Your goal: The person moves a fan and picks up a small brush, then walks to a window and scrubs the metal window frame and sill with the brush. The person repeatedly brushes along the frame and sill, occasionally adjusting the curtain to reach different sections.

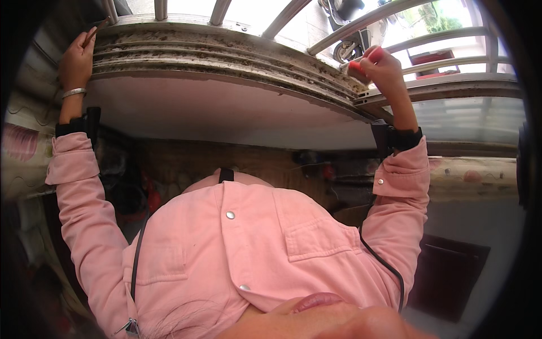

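A pink jacket [254,226] is worn by the person, and both its sleeves are stretched forward toward a grimy window track [214,62]. Between jacket and track, just on the near side of the track, a pale panel [226,110] is seen.

At the left end of the track, a thin brown stick [96,32] is pinched in the closed fingers of the left hand [76,61]; a silver bracelet [74,92] is worn at that wrist. The stick's long axis is slanted across the end of the track, with its free tip pointed up, away from the person and to the right.

At the right end of the track, a red tool [354,67] is gripped by the right hand [387,70]. Its long axis is sloped from the upper right down to the left, and its lower end is aimed at the track; whether the track is touched cannot be told.

Beyond the track, pale metal bars [287,18] are set in a row, and past them a motorbike [347,48] is parked outside.
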`<state>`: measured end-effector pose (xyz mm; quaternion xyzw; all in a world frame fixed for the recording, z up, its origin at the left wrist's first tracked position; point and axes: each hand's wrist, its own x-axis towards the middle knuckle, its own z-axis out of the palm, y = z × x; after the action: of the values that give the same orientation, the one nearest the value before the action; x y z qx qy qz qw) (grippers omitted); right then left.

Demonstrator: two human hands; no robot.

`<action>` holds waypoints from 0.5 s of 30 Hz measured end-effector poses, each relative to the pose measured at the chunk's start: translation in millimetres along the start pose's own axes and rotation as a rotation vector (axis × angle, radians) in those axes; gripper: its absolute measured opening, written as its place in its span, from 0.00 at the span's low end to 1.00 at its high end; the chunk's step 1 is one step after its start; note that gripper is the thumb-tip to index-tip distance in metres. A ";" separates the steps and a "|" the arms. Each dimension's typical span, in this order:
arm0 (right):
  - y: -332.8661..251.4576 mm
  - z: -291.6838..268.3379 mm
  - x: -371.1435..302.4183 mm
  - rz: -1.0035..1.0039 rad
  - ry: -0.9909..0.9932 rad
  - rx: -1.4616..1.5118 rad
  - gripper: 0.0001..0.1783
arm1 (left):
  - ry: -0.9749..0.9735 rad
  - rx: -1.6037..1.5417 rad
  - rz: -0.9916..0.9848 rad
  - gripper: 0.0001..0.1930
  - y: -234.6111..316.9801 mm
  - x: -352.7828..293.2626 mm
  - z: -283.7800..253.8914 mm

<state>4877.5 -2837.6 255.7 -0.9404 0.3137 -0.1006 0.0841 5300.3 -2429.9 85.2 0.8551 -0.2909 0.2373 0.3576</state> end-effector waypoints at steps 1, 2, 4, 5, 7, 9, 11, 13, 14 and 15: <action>1.5 4.6 0.4 -0.045 -0.012 -0.069 0.11 | 0.013 -0.033 -0.019 0.14 0.0 0.5 -1.6; 2.0 11.9 2.9 -0.033 -0.099 -0.247 0.11 | -0.001 -0.012 0.002 0.14 -0.5 1.5 -3.9; 1.5 26.8 6.4 -0.038 -0.163 -0.335 0.12 | -0.075 -0.008 -0.060 0.14 -2.0 4.3 -7.5; 0.8 29.6 7.7 -0.121 -0.141 -0.306 0.13 | -0.078 0.025 -0.047 0.14 -2.5 5.2 -7.8; -2.2 31.2 10.8 -0.084 -0.012 -0.012 0.12 | -0.095 0.064 -0.053 0.14 -3.4 5.7 -6.3; -5.8 22.1 12.6 -0.048 0.089 0.212 0.11 | -0.075 0.046 -0.046 0.14 -3.7 4.0 -1.9; -9.7 7.8 13.4 -0.100 0.094 0.118 0.10 | -0.067 0.042 -0.049 0.15 -4.9 1.4 0.3; -13.8 -2.9 11.5 -0.082 0.053 0.026 0.11 | -0.075 0.057 -0.074 0.15 -7.3 -0.5 -2.8; -15.7 -6.6 9.2 -0.090 0.027 -0.031 0.12 | -0.068 0.055 -0.063 0.15 -8.5 -0.7 -5.5; -18.2 -6.0 7.7 -0.126 -0.026 -0.082 0.12 | -0.066 0.059 -0.065 0.14 -9.6 -0.7 -9.2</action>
<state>4892.5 -2828.5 266.5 -0.9622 0.2567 -0.0805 0.0431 5304.3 -2417.3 86.0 0.8815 -0.2673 0.2058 0.3303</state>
